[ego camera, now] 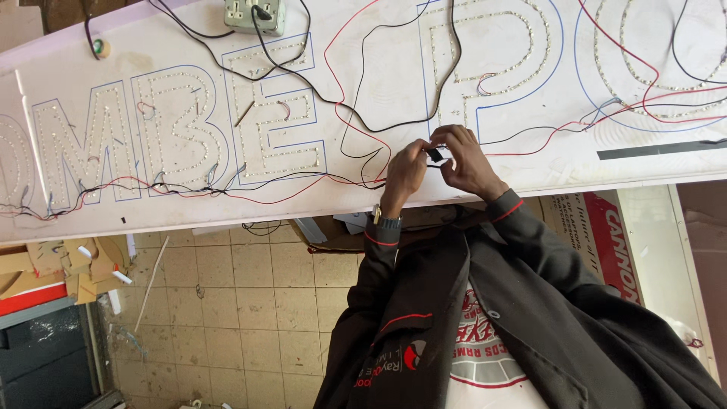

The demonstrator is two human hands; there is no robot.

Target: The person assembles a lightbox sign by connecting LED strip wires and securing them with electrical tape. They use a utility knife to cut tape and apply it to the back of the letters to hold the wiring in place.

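Black tape roll (pixel 435 154) sits pinched between left hand (pixel 404 173) and right hand (pixel 467 160), both closed on it, over the wire (pixel 530 135) at the white board (pixel 363 68) edge. Likely wrapping a splice; next calls for keeping tape taut around the joint.

Whatever that small black piece (pixel 435 154) is, it's too tiny to make out — fingers of both hands cover most of it. The white sign board (pixel 363 113) runs off the left, right and far edges, so the outlined letters at each end get chopped.
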